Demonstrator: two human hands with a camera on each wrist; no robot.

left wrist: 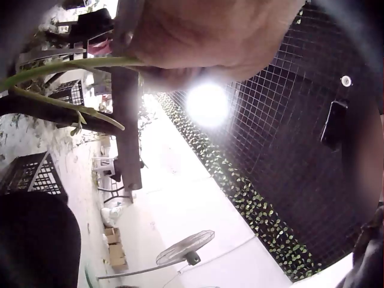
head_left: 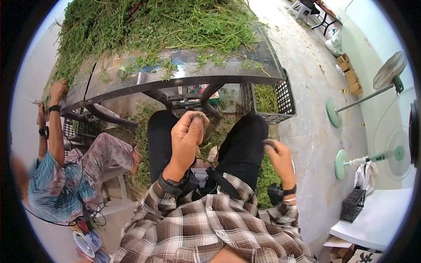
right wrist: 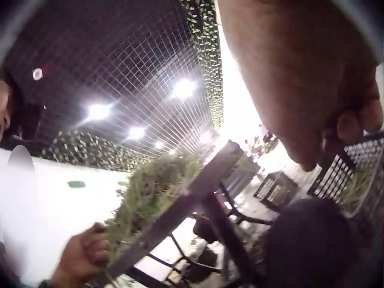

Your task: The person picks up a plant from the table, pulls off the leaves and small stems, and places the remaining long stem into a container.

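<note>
In the head view my left hand (head_left: 188, 133) is raised in front of my lap, thumb pressed against curled fingers. It grips a green stem (left wrist: 72, 65), which sticks out below the hand in the head view and reaches leftward in the left wrist view. A thinner side shoot (left wrist: 66, 108) branches from it. My right hand (head_left: 281, 160) hangs apart beside my right knee, its fingers loosely bent and slightly blurred. Nothing shows between its fingers in the right wrist view. A big heap of leafy green stems (head_left: 153, 26) covers the table ahead.
The metal table (head_left: 184, 65) has its edge just beyond my knees. A black crate (head_left: 287, 98) with cut stems stands at its right corner. Leafy greens (head_left: 268, 182) lie by my right leg. Another person (head_left: 57, 179) sits at left, hands at the heap. Fans (head_left: 340, 164) stand at right.
</note>
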